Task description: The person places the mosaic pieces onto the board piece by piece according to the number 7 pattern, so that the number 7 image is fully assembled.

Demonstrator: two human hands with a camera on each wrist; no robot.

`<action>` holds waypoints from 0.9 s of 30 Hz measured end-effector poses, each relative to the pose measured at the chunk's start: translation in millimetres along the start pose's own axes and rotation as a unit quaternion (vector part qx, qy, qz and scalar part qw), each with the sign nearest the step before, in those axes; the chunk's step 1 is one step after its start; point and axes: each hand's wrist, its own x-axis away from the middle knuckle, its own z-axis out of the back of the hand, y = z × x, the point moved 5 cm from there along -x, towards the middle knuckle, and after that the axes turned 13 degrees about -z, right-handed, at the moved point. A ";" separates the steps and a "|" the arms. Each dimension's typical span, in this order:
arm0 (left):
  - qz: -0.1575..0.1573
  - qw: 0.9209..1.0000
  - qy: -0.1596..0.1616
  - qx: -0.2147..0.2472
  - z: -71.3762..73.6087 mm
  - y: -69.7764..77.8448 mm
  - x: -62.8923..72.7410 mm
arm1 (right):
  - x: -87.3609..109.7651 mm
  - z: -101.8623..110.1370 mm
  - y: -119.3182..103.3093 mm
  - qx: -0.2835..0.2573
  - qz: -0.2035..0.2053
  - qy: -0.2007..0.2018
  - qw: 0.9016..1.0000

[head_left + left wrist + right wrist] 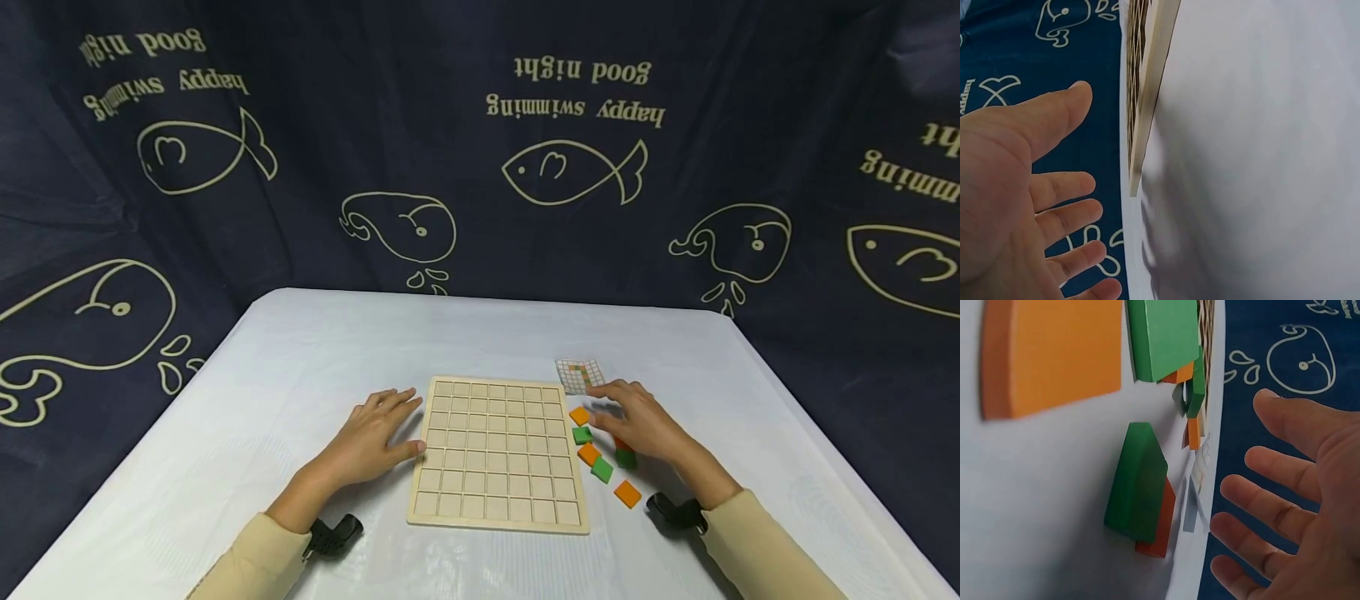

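Observation:
A square wooden grid board [497,528] lies flat in the middle of the white table. At its left edge is my left hand [367,442], fingers spread and thumb pointing toward the frame; nothing is in its palm in the left wrist view. My right hand [641,421] hovers over loose square tiles on the board's right, its fingers extended and holding nothing. Among these are an orange tile [627,494], a green tile [602,470] and another green tile [1138,481] that leans on an orange one [1159,540]. The right hand partly covers that pair in the head view.
A small pattern card [577,377] with a printed grid lies beyond the tiles, near the board's far right corner. The white table [360,333] reaches back to a dark blue curtain [465,108] printed with fish and whales. Each wrist carries a black camera [335,535].

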 end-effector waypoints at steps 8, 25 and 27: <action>-0.021 1.000 0.006 0.020 -3.1 0.1 -0.6 | -8.3 -4.2 4.2 -0.010 -0.005 -0.030 0.999; -0.036 0.993 -0.017 0.108 -10.6 -3.1 0.8 | -16.8 -13.4 6.8 -0.012 0.030 -0.037 0.999; -0.040 0.993 -0.015 0.114 -10.8 -3.9 1.0 | -17.8 -13.8 6.7 -0.011 0.028 -0.040 0.999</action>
